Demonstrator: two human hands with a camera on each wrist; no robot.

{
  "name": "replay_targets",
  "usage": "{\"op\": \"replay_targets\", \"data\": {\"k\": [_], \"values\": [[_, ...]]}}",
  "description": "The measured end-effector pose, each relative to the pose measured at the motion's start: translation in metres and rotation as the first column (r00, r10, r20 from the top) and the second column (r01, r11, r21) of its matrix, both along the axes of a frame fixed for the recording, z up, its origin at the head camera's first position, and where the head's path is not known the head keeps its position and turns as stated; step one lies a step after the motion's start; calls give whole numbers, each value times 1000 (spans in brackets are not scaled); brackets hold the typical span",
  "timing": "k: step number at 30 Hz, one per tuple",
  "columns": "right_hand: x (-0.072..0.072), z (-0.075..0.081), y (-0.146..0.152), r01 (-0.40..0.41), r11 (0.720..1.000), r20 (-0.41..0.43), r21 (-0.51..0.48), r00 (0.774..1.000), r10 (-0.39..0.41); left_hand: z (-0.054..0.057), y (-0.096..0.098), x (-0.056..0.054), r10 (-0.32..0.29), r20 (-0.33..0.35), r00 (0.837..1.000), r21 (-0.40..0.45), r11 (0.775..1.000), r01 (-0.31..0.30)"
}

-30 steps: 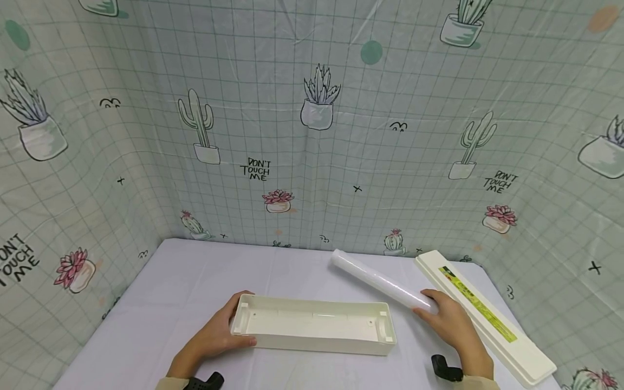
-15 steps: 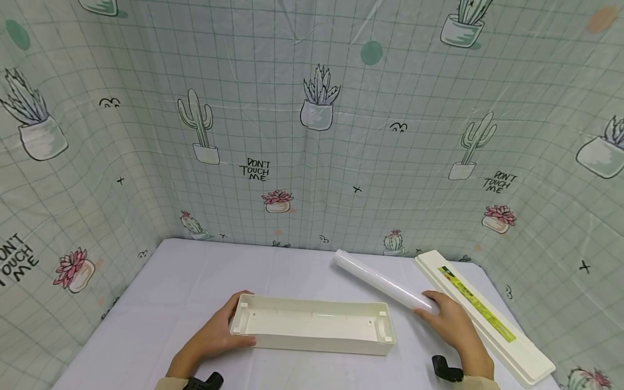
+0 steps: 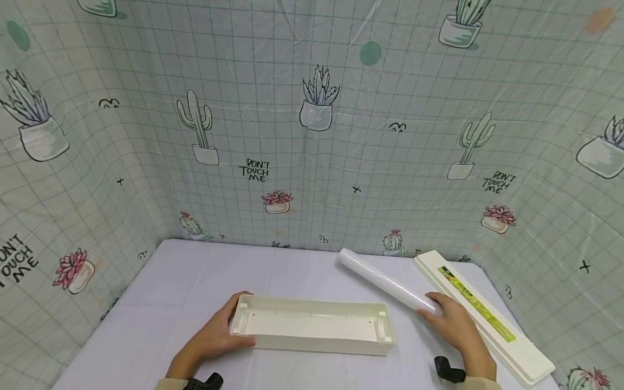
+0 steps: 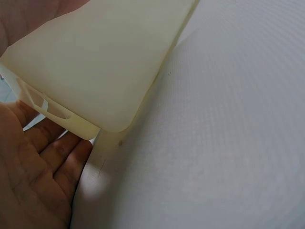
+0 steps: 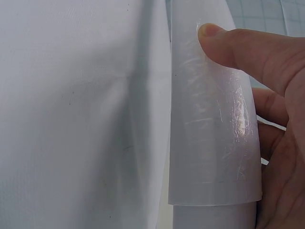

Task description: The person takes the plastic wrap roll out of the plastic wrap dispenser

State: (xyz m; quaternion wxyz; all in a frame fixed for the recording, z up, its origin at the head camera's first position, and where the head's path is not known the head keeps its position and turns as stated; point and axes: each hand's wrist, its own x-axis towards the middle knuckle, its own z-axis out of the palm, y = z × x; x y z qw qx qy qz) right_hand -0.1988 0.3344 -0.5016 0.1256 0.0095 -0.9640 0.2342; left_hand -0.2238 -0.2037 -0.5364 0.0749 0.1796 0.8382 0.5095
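Note:
A long cream plastic box (image 3: 317,343), with no lid on it, sits in the middle of the white table. My left hand (image 3: 214,330) grips its left end, thumb along the front wall and fingers at the far side. In the left wrist view, fingers (image 4: 59,150) curl by a slotted end of the box (image 4: 102,67). My right hand (image 3: 455,322) holds a roll of clear plastic wrap (image 3: 382,279) by its near end. The roll slants away to the back left. Up close, the right thumb (image 5: 228,45) presses on the film, and the core tube (image 5: 214,217) sticks out below.
A long cream lid (image 3: 528,355) with a yellow-green label lies slanted along the table's right side, just beyond my right hand. A cactus-print grid cloth (image 3: 312,157) hangs behind and at both sides of the white table (image 3: 234,271).
My right hand and the roll have shifted slightly to the right. The left hand and the box have stayed in place.

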Motion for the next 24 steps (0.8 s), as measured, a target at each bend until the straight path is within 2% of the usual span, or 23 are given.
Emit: {"op": "replay_targets", "data": {"k": [10, 19, 24], "values": [[0, -1, 5, -9, 999, 43, -34, 999, 10, -3, 1, 0, -5, -20, 1000, 0, 1000, 5], [1, -4, 7, -19, 998, 3, -60, 1000, 19, -2, 2, 0, 3, -10, 1000, -10, 1000, -3], [0, -6, 8, -16, 998, 24, -68, 1000, 17, -2, 1, 1, 2, -9, 1000, -15, 1000, -2]]}}
